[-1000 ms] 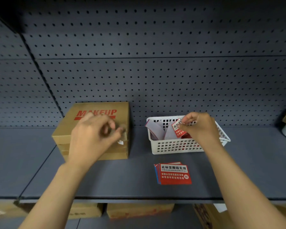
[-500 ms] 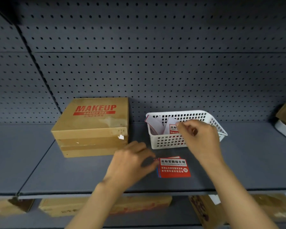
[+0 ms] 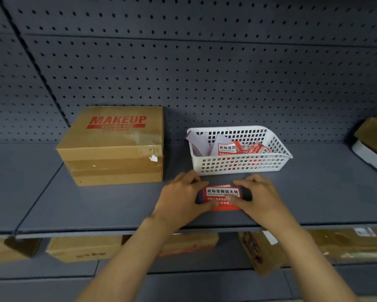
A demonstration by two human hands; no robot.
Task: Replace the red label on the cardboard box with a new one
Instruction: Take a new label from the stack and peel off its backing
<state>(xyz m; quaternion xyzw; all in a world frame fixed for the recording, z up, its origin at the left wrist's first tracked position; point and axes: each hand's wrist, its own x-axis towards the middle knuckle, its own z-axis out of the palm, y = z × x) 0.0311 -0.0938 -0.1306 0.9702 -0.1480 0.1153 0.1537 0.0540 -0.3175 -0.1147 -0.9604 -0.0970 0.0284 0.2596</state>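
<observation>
A brown cardboard box [image 3: 113,144] printed "MAKEUP" in red stands on the grey shelf at the left. A small white paper scrap [image 3: 153,158] sticks to its front right corner, and I see no red label on the box. A small stack of new red labels [image 3: 222,196] lies on the shelf in front of the basket. My left hand [image 3: 181,199] pinches the stack's left edge. My right hand [image 3: 259,197] holds its right side, with the thumb on the top label's face.
A white perforated basket [image 3: 240,166] behind the stack holds a crumpled red label and white backing papers. The pegboard wall rises behind. Another box [image 3: 375,136] sits at the far right. Cardboard boxes lie on the shelf below.
My left hand has left the box and come right to the label stack. My right hand has left the old label in the basket and dropped to the stack.
</observation>
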